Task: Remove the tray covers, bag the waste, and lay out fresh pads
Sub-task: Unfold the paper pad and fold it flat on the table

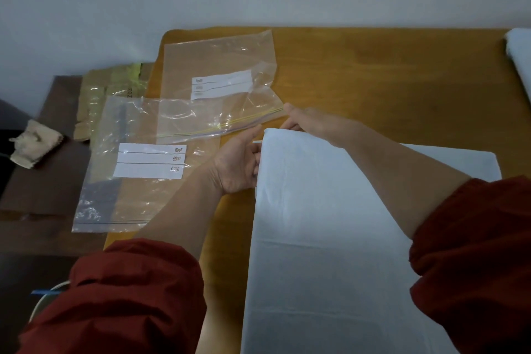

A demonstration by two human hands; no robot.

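Head view: both hands, left hand (238,164) and right hand (298,121), are pinching a white pad's (330,224) corner beside two flat, seemingly empty zip bags (218,89) lying on the counter (373,75).

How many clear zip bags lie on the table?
2. The far zip bag lies near the wall; the near zip bag overhangs the table's left edge. More may be hidden.

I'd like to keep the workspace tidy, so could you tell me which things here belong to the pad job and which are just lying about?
In use:
- white pad, held at its far corner by left hand and right hand
- two clear zip bags
- folded white pad, probably

Lying about:
- crumpled tan cloth
- brown taped packaging
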